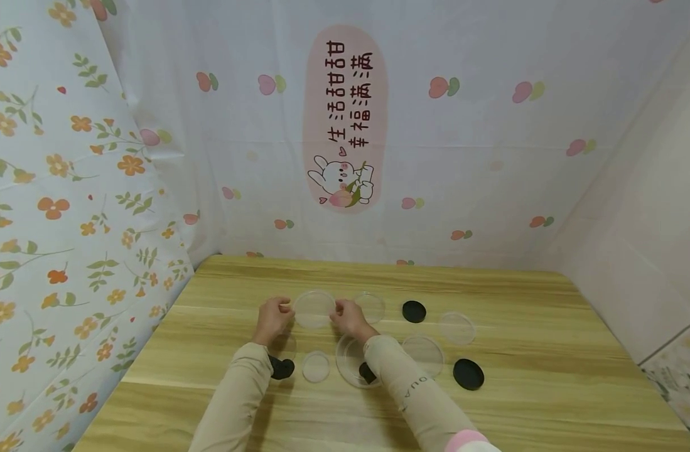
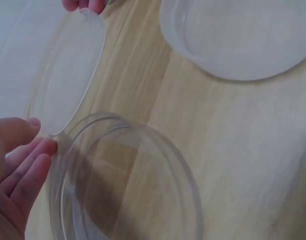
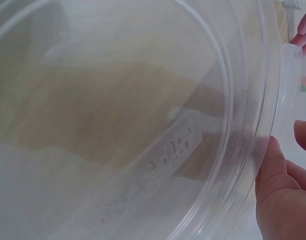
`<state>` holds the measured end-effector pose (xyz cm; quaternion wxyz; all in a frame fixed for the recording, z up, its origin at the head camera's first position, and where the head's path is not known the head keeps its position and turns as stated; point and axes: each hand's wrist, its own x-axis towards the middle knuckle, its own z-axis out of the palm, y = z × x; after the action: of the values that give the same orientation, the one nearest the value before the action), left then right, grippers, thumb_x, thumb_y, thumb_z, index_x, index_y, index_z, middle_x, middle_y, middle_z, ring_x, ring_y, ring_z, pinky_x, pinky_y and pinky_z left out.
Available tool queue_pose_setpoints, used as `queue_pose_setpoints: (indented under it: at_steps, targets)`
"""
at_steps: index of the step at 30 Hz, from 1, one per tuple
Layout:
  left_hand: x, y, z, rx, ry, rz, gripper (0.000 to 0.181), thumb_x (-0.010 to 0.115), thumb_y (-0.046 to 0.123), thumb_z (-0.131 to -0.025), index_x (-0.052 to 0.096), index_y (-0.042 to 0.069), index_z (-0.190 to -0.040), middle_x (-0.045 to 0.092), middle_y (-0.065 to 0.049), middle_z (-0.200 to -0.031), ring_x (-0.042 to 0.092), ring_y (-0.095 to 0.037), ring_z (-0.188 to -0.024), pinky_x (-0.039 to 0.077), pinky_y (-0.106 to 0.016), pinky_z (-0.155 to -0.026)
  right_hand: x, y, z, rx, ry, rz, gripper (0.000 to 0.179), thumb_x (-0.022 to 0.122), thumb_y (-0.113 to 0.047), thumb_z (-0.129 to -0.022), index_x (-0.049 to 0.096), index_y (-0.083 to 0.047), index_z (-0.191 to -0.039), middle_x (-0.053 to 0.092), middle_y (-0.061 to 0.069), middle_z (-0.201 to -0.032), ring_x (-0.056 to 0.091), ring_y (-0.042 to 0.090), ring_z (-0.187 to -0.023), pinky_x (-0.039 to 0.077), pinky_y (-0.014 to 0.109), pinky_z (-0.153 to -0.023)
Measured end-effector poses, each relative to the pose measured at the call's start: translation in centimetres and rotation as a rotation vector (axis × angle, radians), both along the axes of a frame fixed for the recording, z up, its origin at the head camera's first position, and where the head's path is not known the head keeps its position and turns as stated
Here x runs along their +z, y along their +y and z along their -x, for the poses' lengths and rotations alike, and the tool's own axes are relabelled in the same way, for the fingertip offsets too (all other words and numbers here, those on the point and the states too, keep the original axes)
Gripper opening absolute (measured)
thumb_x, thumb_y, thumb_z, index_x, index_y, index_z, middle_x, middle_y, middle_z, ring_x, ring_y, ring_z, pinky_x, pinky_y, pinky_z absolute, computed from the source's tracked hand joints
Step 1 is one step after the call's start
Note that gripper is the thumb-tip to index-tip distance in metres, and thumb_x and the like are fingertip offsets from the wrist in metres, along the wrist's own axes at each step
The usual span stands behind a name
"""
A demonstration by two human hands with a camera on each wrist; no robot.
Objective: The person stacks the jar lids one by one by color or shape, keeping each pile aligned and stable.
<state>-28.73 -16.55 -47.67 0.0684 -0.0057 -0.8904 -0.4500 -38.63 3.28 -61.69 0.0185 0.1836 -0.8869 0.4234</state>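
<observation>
Clear disc (image 1: pixel 314 309): rim grip on a crowded table (image 1: pixel 209 314)

Head view: your left hand (image 1: pixel 274 318) and right hand (image 1: pixel 351 316) pinch opposite edges of it, toward the table's far side.

Left wrist view: your left grasp catches only the rim; smooth plastic could slip if you loosen.

Right wrist view: a large clear disc (image 3: pixel 153 175) lies just beside your right hand; a low sweep might nudge it.

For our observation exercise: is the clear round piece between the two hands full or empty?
Empty: in the head view, the clear round piece between the left hand and right hand shows only a bare, see-through surface.
</observation>
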Motion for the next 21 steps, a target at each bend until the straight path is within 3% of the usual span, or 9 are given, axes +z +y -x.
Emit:
queue_pose_setpoints:
  at_steps: [2, 4, 7, 9, 12, 14, 16, 19, 21]
  targets:
    - [-0.1, 0.1, 0.0, -0.004, 0.006, -0.003, 0.03, 0.06, -0.004, -0.078, 0.056, -0.014, -0.105, 0.062, -0.025, -0.089, 0.06, -0.034, -0.084, 0.05, -0.037, -0.069, 0.9, 0.1, -0.6, -0.002, 0.002, 0.007, 0.017, 0.057, -0.019, -0.085, 0.056, -0.003, -0.084, 0.056, 0.003, -0.076, 0.052, 0.012, -0.067, 0.042, 0.024, -0.054]
    - [-0.2, 0.2, 0.0, -0.009, 0.011, -0.001, 0.029, 0.06, -0.005, -0.077, 0.056, -0.015, -0.103, 0.063, -0.025, -0.088, 0.061, -0.034, -0.083, 0.05, -0.035, -0.067, 0.5, 0.1, -0.4, -0.018, 0.016, 0.0, 0.017, 0.057, -0.018, -0.084, 0.059, -0.002, -0.087, 0.058, 0.002, -0.077, 0.053, 0.01, -0.068, 0.043, 0.022, -0.054]
    - [-0.8, 0.0, 0.4, -0.006, 0.02, -0.002, 0.027, 0.062, -0.004, -0.075, 0.059, -0.014, -0.099, 0.064, -0.023, -0.085, 0.062, -0.032, -0.08, 0.05, -0.035, -0.067, -2.5, 0.1, 1.6, -0.023, 0.026, -0.004, 0.015, 0.057, -0.019, -0.083, 0.063, -0.005, -0.087, 0.06, 0.001, -0.077, 0.054, 0.01, -0.068, 0.044, 0.023, -0.054]
    - [-3.6, -1.2, 2.3, -0.034, 0.063, -0.02, 0.026, 0.067, 0.003, -0.075, 0.062, -0.01, -0.097, 0.065, -0.018, -0.082, 0.063, -0.026, -0.076, 0.05, -0.032, -0.064, -4.3, -0.1, 2.9, -0.046, 0.015, -0.029, 0.009, 0.058, -0.017, -0.082, 0.061, -0.009, -0.079, 0.059, 0.0, -0.074, 0.053, 0.012, -0.066, 0.044, 0.025, -0.053]
    - [-12.7, -4.2, 8.2, -0.067, 0.131, -0.026, 0.027, 0.075, 0.02, -0.07, 0.068, 0.004, -0.091, 0.066, -0.006, -0.076, 0.062, -0.015, -0.069, 0.05, -0.026, -0.058, -3.1, 0.0, 2.3, -0.031, -0.013, -0.02, 0.008, 0.059, -0.02, -0.083, 0.061, -0.018, -0.074, 0.058, -0.006, -0.073, 0.053, 0.008, -0.066, 0.044, 0.023, -0.054]
    - [-18.8, -6.1, 12.2, -0.077, 0.154, -0.017, 0.025, 0.078, 0.026, -0.066, 0.069, 0.014, -0.086, 0.064, 0.003, -0.073, 0.06, -0.009, -0.066, 0.049, -0.023, -0.056, -2.0, 0.1, 1.6, -0.028, -0.035, -0.018, 0.005, 0.061, -0.018, -0.081, 0.064, -0.015, -0.078, 0.059, -0.006, -0.075, 0.054, 0.007, -0.068, 0.045, 0.022, -0.056]
    - [-23.2, -7.4, 15.2, -0.057, 0.122, 0.008, 0.025, 0.08, 0.026, -0.063, 0.068, 0.018, -0.084, 0.063, 0.007, -0.072, 0.06, -0.007, -0.066, 0.049, -0.024, -0.055, -0.4, 0.3, 0.6, -0.007, -0.088, 0.003, 0.012, 0.061, -0.02, -0.082, 0.067, -0.011, -0.089, 0.062, -0.003, -0.082, 0.057, 0.008, -0.074, 0.047, 0.022, -0.061]
    - [-25.8, -8.1, 17.0, -0.053, 0.058, 0.016, 0.026, 0.08, 0.023, -0.062, 0.069, 0.018, -0.086, 0.064, 0.006, -0.074, 0.06, -0.009, -0.068, 0.049, -0.025, -0.056, -0.5, 0.3, 0.6, -0.004, -0.116, -0.007, 0.027, 0.061, -0.018, -0.083, 0.063, -0.002, -0.105, 0.063, 0.006, -0.092, 0.058, 0.015, -0.082, 0.049, 0.026, -0.067]
    - [-27.7, -8.8, 18.3, -0.065, 0.024, 0.01, 0.03, 0.08, 0.027, -0.062, 0.069, 0.018, -0.088, 0.064, 0.005, -0.075, 0.061, -0.01, -0.069, 0.05, -0.027, -0.056, -0.1, 0.5, 0.2, 0.013, -0.096, -0.017, 0.026, 0.06, -0.017, -0.084, 0.063, -0.001, -0.104, 0.063, 0.006, -0.091, 0.058, 0.016, -0.081, 0.048, 0.026, -0.066]
